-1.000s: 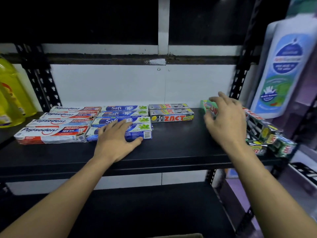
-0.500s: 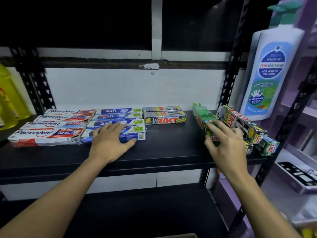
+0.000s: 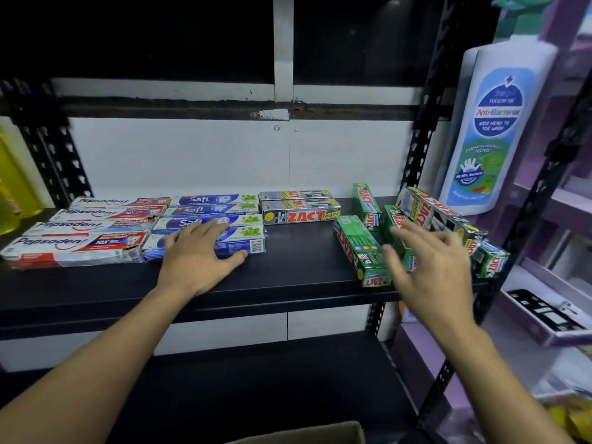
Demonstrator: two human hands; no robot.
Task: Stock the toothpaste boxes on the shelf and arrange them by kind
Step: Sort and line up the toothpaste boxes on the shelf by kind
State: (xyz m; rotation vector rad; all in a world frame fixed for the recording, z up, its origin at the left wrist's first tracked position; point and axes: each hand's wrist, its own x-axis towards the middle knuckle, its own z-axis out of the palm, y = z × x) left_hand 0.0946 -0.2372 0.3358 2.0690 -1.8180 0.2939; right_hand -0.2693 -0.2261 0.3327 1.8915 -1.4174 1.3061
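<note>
On the black shelf [image 3: 288,277] lie rows of toothpaste boxes: red-and-white Pepsodent boxes [image 3: 80,232] at the left, blue Safi boxes [image 3: 217,206] beside them, and two grey Zact Smokers boxes [image 3: 301,211] in the middle. At the right end, green Zact boxes [image 3: 362,248] and more grey Zact boxes [image 3: 429,213] lie jumbled at angles. My left hand [image 3: 200,251] rests flat on the front Safi box. My right hand [image 3: 429,267] hovers with fingers spread over the jumbled green boxes, holding nothing.
A large white anti-bacterial wash bottle [image 3: 493,129] stands right of the shelf post [image 3: 419,149]. Yellow bottles [image 3: 12,193] stand at the far left. A lower black shelf [image 3: 256,389] and the edge of a cardboard box [image 3: 304,434] lie below.
My right hand drew back toward the shelf's front edge, leaving a green Zact box lying diagonally on the shelf. My left hand stayed on the Safi box.
</note>
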